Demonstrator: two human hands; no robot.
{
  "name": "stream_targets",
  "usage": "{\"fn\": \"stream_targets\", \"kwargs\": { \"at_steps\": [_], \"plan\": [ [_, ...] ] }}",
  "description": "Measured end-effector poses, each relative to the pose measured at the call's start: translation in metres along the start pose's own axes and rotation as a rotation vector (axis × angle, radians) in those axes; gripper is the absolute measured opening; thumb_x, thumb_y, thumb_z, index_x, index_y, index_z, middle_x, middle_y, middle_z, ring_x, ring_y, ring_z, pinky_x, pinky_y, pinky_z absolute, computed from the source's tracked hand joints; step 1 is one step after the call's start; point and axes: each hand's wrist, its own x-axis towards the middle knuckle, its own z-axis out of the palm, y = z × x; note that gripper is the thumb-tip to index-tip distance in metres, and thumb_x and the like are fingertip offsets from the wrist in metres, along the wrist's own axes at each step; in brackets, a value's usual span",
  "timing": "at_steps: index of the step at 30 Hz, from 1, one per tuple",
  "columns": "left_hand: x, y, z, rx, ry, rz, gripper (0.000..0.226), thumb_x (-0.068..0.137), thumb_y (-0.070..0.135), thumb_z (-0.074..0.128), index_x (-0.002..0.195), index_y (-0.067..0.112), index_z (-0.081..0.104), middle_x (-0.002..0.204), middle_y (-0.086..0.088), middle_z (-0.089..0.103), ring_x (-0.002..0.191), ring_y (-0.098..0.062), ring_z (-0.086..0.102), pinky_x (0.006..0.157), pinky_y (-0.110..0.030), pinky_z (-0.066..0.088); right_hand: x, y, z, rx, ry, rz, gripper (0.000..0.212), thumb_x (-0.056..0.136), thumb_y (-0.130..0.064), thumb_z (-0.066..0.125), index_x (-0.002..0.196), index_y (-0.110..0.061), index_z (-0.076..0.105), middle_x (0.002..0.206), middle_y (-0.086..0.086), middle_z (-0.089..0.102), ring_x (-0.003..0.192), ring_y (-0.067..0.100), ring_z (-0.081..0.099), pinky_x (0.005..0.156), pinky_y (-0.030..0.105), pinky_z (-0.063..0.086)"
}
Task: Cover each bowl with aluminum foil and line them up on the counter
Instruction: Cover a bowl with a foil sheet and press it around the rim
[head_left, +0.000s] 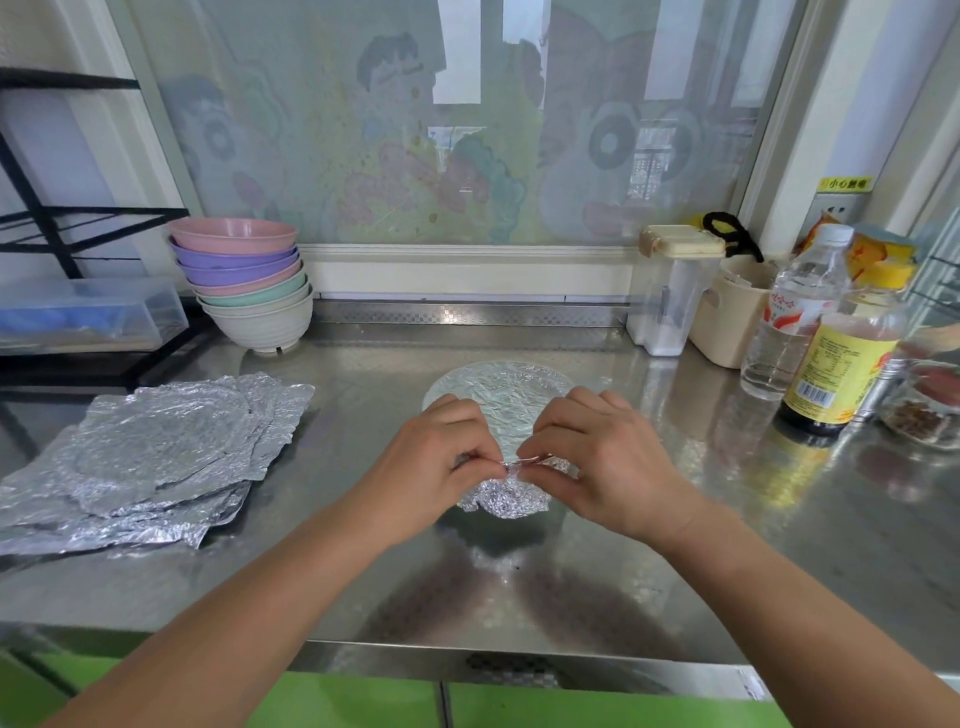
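Observation:
A bowl wrapped in crinkled aluminum foil (506, 387) stands at the middle of the steel counter (597, 571), its body hidden under the foil. My left hand (431, 467) and my right hand (592, 457) meet at the near rim, each pinching the foil edge, fingertips almost touching. A stack of several pastel bowls (244, 283), pink on top, stands at the back left. A pile of several loose foil sheets (150, 457) lies flat on the left of the counter.
At the right stand a clear lidded container (670, 296), a cream tub (732, 312), a water bottle (795, 317), a yellow-labelled sauce bottle (841, 374) and a spice jar (924, 410). A clear plastic box (83, 317) sits under a black rack at the far left.

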Motion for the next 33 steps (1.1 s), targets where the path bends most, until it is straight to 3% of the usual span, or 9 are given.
{"fn": "stream_targets", "kwargs": {
  "at_steps": [4,8,16,22,28,33],
  "plan": [
    [-0.002,-0.007,-0.005,-0.035,-0.008,-0.009,0.015,0.078,0.032,0.077,0.077,0.018,0.072,0.082,0.014,0.054,0.08,-0.009,0.053,0.073,-0.023,0.044,-0.002,0.007,-0.001,0.004,-0.007,-0.011,0.017,0.086,-0.042,0.066,0.085,-0.028,0.075,0.085,-0.01,0.064,0.078,0.017,0.057,0.062,0.032,0.037],
    [-0.002,-0.003,-0.002,-0.012,0.012,-0.001,0.025,0.075,0.04,0.075,0.083,0.017,0.072,0.085,0.015,0.054,0.082,-0.007,0.053,0.076,-0.019,0.043,0.001,0.003,0.001,0.008,0.027,-0.007,0.019,0.086,-0.041,0.063,0.081,-0.028,0.076,0.082,-0.01,0.064,0.075,0.016,0.057,0.062,0.031,0.034],
    [-0.004,-0.004,-0.009,-0.048,-0.018,-0.028,0.011,0.076,0.026,0.078,0.077,0.017,0.073,0.08,0.013,0.056,0.079,-0.009,0.054,0.072,-0.024,0.045,-0.004,0.007,-0.002,0.082,0.041,0.035,0.021,0.085,-0.046,0.066,0.084,-0.029,0.078,0.084,-0.011,0.065,0.077,0.014,0.057,0.063,0.033,0.044],
    [-0.004,-0.002,-0.008,-0.046,-0.003,-0.026,0.027,0.074,0.042,0.076,0.084,0.018,0.074,0.085,0.014,0.056,0.082,-0.007,0.055,0.076,-0.02,0.044,-0.001,0.001,-0.001,0.047,0.042,0.01,0.019,0.088,-0.041,0.064,0.08,-0.027,0.076,0.082,-0.011,0.064,0.076,0.017,0.057,0.062,0.032,0.041],
    [0.0,0.004,-0.007,0.023,-0.053,0.008,0.01,0.078,0.027,0.076,0.077,0.018,0.072,0.079,0.011,0.056,0.079,-0.007,0.052,0.072,-0.019,0.042,-0.003,-0.002,-0.001,0.049,0.055,-0.013,0.023,0.088,-0.045,0.064,0.085,-0.027,0.077,0.083,-0.009,0.065,0.075,0.017,0.058,0.062,0.032,0.042],
    [-0.004,-0.002,-0.015,-0.024,-0.059,-0.031,0.009,0.077,0.028,0.077,0.078,0.022,0.071,0.081,0.012,0.057,0.08,-0.007,0.056,0.073,-0.021,0.044,-0.008,0.008,-0.003,0.018,0.034,0.001,0.02,0.088,-0.041,0.064,0.085,-0.027,0.077,0.084,-0.009,0.065,0.077,0.017,0.058,0.063,0.032,0.044]
  ]
}}
